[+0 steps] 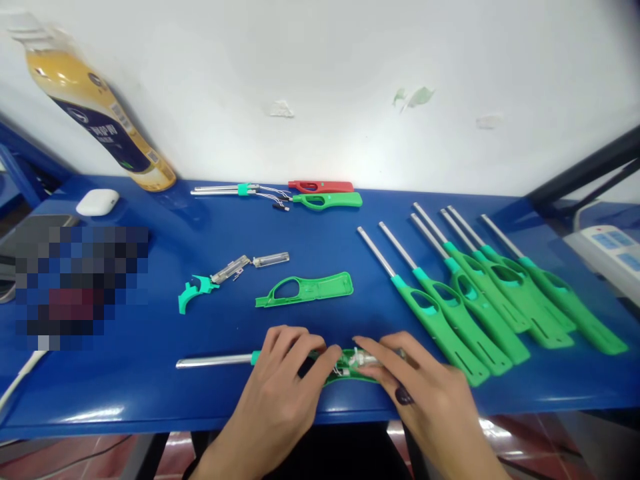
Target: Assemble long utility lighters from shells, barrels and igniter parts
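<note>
A green lighter body with a metal tube [215, 361] lies across the front of the blue table, its inside facing up. My left hand [287, 387] is closed over its middle, fingertips pressed on the shell. At its right part, my right hand [420, 387] pinches a clear fuel tank [367, 358] with thumb and fingers, against the open shell. Thin wires show between the hands. Behind them lies an empty green half shell [327, 287]. To its left are teal trigger parts [199, 288] and two clear tanks [271, 259].
Several green lighters [440, 333] lie fanned at the right. A red handle [325, 187], a green handle [330, 199] and metal tubes [215, 191] lie at the back. A bottle [105, 120] and white case [98, 202] stand left; a power strip [610, 243] is far right.
</note>
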The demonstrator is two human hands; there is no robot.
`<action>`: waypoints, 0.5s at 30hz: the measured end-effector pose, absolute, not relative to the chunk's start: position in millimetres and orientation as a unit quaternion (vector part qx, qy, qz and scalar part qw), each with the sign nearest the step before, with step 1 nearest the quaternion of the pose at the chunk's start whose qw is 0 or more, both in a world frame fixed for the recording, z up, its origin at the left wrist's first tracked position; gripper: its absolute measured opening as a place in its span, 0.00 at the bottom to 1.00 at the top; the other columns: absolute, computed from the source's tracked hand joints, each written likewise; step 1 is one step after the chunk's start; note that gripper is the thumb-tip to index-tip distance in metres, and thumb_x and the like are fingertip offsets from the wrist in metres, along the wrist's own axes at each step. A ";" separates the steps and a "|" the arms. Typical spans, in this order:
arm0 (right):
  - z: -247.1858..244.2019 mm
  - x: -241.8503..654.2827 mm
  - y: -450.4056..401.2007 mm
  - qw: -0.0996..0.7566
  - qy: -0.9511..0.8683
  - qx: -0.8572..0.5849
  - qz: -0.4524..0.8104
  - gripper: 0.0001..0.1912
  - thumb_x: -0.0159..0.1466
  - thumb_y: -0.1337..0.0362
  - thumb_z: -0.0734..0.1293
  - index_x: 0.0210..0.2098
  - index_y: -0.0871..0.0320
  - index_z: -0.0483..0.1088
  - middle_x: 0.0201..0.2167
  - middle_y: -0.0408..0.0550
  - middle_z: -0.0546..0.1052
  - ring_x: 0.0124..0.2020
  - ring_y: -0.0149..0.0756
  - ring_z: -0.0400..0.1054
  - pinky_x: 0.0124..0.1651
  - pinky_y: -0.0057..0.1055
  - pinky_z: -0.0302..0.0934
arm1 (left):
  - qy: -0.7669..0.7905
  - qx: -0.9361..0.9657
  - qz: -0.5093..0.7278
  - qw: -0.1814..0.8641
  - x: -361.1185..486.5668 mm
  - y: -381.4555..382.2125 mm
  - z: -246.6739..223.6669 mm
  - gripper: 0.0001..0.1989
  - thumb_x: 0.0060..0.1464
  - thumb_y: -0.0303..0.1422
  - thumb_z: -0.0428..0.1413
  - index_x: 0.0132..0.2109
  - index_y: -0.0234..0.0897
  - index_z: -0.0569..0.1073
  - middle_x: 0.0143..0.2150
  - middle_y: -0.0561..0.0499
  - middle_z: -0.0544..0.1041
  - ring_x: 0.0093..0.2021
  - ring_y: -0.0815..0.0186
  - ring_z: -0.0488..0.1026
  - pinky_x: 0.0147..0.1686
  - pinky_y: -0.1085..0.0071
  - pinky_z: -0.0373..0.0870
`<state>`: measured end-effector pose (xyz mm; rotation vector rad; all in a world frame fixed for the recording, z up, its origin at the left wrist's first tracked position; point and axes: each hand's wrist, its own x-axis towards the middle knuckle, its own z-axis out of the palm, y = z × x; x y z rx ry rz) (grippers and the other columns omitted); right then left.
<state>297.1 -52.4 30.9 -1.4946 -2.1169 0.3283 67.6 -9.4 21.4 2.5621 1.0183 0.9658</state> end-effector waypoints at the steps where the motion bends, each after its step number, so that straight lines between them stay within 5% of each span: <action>1: 29.7 296.2 -52.4 0.258 -0.781 -0.556 0.121 0.21 0.74 0.74 0.64 0.62 0.50 0.72 0.45 0.44 0.76 0.31 0.22 0.77 0.31 0.18 0.66 | 0.347 0.871 0.330 0.112 67.6 -9.2 21.5 0.15 0.64 0.13 0.54 0.53 0.28 0.77 0.45 0.41 0.75 0.47 0.56 0.66 0.47 0.57 0.63; 15: 24.2 289.0 -50.8 0.255 -0.780 -0.565 0.085 0.17 0.75 0.65 0.66 0.62 0.48 0.73 0.42 0.41 0.77 0.26 0.24 0.73 0.28 0.26 0.61 | 0.344 0.872 0.330 0.114 67.0 -9.7 22.3 0.14 0.64 0.13 0.54 0.52 0.28 0.77 0.45 0.42 0.75 0.47 0.56 0.66 0.47 0.57 0.64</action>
